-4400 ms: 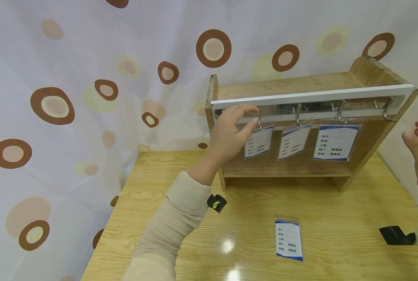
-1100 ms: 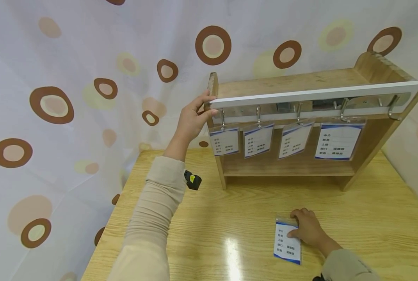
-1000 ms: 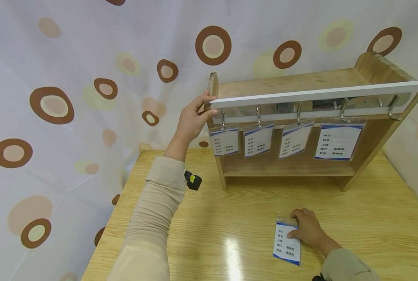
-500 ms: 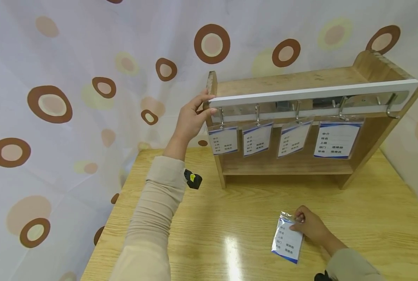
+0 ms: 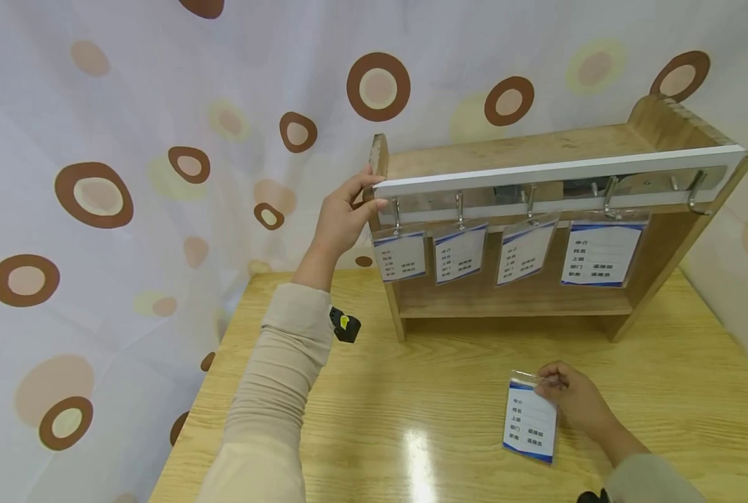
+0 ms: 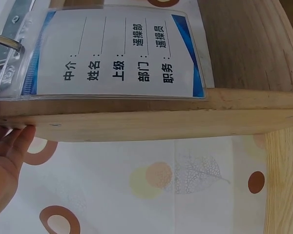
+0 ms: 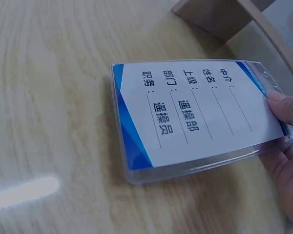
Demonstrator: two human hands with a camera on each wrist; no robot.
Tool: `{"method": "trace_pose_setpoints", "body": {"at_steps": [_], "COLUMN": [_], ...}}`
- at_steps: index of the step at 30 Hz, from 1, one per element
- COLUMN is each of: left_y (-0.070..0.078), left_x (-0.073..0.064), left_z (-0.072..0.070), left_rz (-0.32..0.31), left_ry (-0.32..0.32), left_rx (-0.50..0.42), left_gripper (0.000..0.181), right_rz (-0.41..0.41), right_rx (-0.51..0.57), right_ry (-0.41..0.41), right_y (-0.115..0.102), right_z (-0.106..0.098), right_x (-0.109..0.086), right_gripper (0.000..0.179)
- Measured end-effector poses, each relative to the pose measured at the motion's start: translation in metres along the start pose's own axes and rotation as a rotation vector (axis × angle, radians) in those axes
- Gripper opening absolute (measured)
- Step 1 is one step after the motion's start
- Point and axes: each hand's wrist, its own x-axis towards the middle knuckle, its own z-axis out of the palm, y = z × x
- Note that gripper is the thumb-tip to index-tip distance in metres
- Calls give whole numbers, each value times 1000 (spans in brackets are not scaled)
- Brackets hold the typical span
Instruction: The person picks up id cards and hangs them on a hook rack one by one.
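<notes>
My right hand pinches the top edge of a plastic-sleeved name badge, white with blue corners. In the right wrist view the thumb lies on the upper face of this badge, fingers beneath, and it appears raised off the table. My left hand grips the upper left end of a wooden rack. Its fingers press the outer side of the panel in the left wrist view. Beside that hand, the leftmost hanging badge is on a metal hook.
More badges hang along the row of hooks. The rightmost hook carries no badge. The rack stands on a wood-grain table, close to a patterned curtain behind and at the left.
My left hand has moved left from the second hook to the rack's end. My right hand has come in from the right edge, taken the badge from the table and lifted it slightly.
</notes>
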Motion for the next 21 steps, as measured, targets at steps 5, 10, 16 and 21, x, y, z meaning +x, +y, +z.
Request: {"method": "trace_pose_setpoints", "body": {"at_steps": [5, 10, 16, 21], "left_y": [0, -1, -3, -3], "left_x": [-1, 0, 0, 0], "left_z": [1, 1, 0, 1], "left_rz": [-2, -2, 0, 5], "left_ry": [7, 7, 7, 5], "left_rx": [-15, -11, 7, -8], "left_gripper": [32, 32, 32, 32], "right_rz": [-25, -59, -201, -276], "right_rx": [14, 31, 86, 127], "right_ry": [64, 129, 143, 176], "right_y": [-9, -17, -42, -53], "right_z": [-8, -14, -21, -24], "right_x": [1, 5, 3, 3], "right_gripper": [35, 34, 30, 22]}}
